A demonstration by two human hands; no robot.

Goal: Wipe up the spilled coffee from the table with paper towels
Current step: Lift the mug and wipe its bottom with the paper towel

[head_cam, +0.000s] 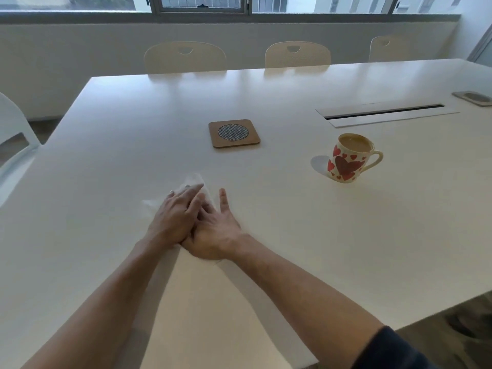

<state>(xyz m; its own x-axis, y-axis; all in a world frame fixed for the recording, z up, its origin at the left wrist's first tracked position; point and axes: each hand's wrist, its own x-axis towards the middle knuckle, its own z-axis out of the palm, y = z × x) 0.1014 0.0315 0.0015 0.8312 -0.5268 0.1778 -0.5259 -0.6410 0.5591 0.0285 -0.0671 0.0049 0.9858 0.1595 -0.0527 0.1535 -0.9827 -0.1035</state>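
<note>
Room: a window ran along the far wall above a pale ledge, and the floor showed at the lower right.
Chair at far left (13, 134): white, drawn up at the left edge of the worktop.
Chairs at the far side (184, 57): three cream backs with cut-out handles stood along the far edge.
Worktop (292, 235): white, smooth and faintly glossy, with soft reflections of the chair backs near its far edge.
Paper towel (195, 179): white and thin, lying flat in the near middle of the worktop, its crumpled far corner poking out beyond the fingers; it hardly stood out against the surface, and no coffee stain could be made out on it.
Left hand (175, 217): palm down, fingers straight, pressing flat on the paper towel and partly overlapping the other hand; its grip lay flat and spread, clasping nothing.
Right hand (213, 233): also flat on the towel, thumb spread out to the side, fingers tucked under the left ones.
Coaster (233, 133): square, brown, with a round mesh centre, beyond the hands.
Mug (348, 158): cream with red hearts, full of milky coffee, well to the right of the hands, handle pointing right.
Cable slot (383, 114): a long dark opening in a hinged flap.
Second coaster (472, 98): at the far right edge.
</note>
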